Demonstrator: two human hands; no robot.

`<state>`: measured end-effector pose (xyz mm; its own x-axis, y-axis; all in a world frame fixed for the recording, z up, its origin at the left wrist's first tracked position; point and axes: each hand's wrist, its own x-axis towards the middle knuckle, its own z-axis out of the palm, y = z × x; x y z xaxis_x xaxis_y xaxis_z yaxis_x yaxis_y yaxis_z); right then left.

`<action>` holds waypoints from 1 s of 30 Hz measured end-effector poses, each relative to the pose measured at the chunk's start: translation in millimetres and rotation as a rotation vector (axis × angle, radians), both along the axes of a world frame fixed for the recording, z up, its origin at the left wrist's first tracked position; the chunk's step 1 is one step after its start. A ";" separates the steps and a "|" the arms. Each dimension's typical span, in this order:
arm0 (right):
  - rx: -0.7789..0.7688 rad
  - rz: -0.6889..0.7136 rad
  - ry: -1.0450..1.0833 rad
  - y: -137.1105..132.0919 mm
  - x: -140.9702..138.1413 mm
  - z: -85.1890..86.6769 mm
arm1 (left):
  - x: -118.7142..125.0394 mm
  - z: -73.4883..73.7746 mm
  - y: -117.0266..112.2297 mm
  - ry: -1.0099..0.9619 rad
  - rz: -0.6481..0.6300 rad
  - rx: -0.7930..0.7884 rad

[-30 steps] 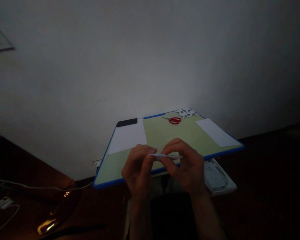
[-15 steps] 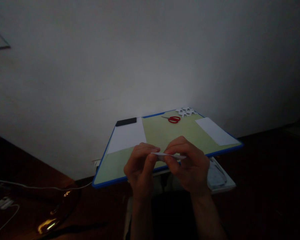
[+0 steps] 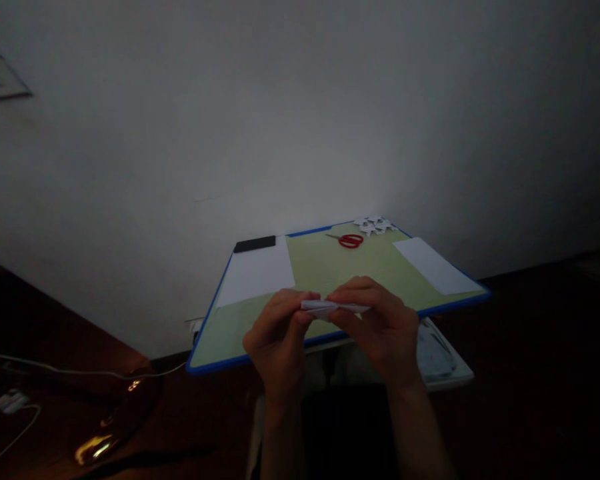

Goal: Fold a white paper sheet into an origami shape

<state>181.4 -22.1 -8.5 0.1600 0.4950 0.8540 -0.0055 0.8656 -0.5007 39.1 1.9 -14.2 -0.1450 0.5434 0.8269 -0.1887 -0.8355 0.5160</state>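
White folded paper (image 3: 334, 307) pinched between my left hand (image 3: 277, 337) and right hand (image 3: 385, 333); hands closer than second ago; fold now looks thicker.

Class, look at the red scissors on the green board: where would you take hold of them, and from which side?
Best grip the red handle loops of the scissors, coming from above on the near side. They lie flat, blades pointing left, so the loops are the thick, safe end; the wall and paper cut-outs crowd the far side.
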 end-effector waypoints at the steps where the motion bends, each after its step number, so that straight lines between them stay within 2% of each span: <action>1: 0.008 -0.001 -0.010 0.1 0.5 -0.1 | 0.4 0.6 -0.9 0.000 0.013 0.002; 7: 0.110 -0.085 -0.093 -0.3 -1.4 -1.0 | 3.4 1.3 -3.8 -0.075 0.009 -0.038; 12: 0.168 -0.203 -0.143 -1.3 -0.3 -0.6 | 2.4 4.5 -8.4 0.019 0.110 -0.054; 15: 0.155 -0.241 -0.155 -1.2 0.3 -1.2 | 1.4 7.3 -11.5 0.057 0.120 -0.055; 30: 0.145 -0.279 -0.187 -1.7 0.7 -0.1 | -1.5 15.1 -17.5 0.137 0.167 -0.113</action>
